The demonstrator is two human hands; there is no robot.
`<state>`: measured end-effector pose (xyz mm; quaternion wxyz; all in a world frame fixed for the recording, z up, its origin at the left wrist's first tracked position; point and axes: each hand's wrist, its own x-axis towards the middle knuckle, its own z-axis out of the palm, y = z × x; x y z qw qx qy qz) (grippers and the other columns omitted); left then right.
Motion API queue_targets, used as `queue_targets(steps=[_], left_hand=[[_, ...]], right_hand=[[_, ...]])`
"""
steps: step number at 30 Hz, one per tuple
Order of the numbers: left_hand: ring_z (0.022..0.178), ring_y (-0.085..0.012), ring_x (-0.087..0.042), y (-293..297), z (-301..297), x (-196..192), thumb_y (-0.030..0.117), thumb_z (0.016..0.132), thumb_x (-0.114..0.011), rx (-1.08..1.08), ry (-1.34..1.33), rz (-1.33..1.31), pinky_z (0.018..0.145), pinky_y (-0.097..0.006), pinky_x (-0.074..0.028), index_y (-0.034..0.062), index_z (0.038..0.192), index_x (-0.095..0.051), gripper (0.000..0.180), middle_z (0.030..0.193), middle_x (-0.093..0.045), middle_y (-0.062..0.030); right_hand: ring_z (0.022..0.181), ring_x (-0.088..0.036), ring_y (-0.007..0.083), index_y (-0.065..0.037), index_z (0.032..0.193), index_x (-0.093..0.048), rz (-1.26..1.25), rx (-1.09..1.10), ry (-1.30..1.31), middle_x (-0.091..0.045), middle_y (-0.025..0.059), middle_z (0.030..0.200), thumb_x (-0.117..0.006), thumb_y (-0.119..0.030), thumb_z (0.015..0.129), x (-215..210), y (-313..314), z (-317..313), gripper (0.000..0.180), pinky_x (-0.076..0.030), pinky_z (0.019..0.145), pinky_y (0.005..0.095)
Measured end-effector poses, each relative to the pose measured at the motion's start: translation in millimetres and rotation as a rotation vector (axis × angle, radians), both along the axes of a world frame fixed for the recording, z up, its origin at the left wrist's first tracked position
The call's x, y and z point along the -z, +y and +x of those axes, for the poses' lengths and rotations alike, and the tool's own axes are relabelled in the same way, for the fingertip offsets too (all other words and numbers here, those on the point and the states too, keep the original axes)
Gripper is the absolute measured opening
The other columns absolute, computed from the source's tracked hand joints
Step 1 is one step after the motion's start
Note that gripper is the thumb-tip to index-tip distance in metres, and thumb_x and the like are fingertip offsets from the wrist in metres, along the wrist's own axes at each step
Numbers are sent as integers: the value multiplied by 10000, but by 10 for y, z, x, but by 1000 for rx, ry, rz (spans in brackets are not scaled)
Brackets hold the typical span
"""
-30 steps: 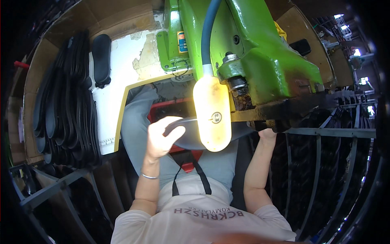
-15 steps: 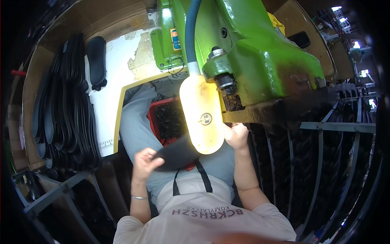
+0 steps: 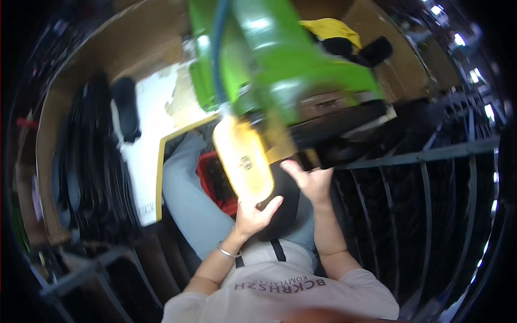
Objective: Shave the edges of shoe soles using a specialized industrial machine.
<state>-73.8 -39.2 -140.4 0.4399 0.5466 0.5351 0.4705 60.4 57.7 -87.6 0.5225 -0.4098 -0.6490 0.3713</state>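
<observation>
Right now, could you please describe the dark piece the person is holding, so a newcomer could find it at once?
Start at the big green machine and follow it down to the yellow lamp. Just under the lamp, a flat black piece sits between the left hand and right hand. Unlike the black pieces stacked at the left, it lies alone above the lap.

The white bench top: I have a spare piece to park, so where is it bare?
Bare: the white bench top between the black sole and the green machine. Crowded: the stacked black pieces on the left; both hands, left hand and right hand, under the yellow lamp.
</observation>
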Motion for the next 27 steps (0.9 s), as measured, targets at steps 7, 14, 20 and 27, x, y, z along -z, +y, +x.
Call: queue_targets(steps=[7, 14, 20, 27], left_hand=[[759, -104, -561, -242, 291, 208, 106, 867, -575, -395, -342, 65, 677, -233, -461, -55, 992, -568, 204, 866, -620, -52], [821, -197, -587, 336, -1208, 315, 190, 943, -399, -578, -290, 285, 761, -316, -483, -26, 1067, -525, 279, 984, -594, -139], [922, -259, -600, 858, -2691, 438, 237, 871, -526, -691, -68, 438, 859, -374, -470, -10, 1163, -527, 382, 1078, -590, -120], [927, -244, -595, 1020, -3035, 503, 167, 821, -601, -599, 624, 305, 852, -362, -466, -25, 1103, -569, 342, 1037, -608, -126]], right_hand=[[609, -594, 336, 23, 813, -584, -84, -349, -218, -568, 206, 685, -751, -230, 700, -84, -7, -90, 324, -454, 549, 345], [777, -596, 135, 2, 967, -591, 63, 308, -192, -614, 64, 883, -681, -166, 773, -547, 166, 1280, 272, -480, 726, 273], [567, -615, 228, 22, 1117, -475, -228, 421, 877, -599, 137, 906, -577, -96, 855, -199, 243, 1699, 304, -499, 433, 296], [789, -641, 259, 35, 1131, -450, -188, 94, 996, -576, 167, 991, -529, -22, 871, -246, 956, 982, 278, -572, 691, 354]])
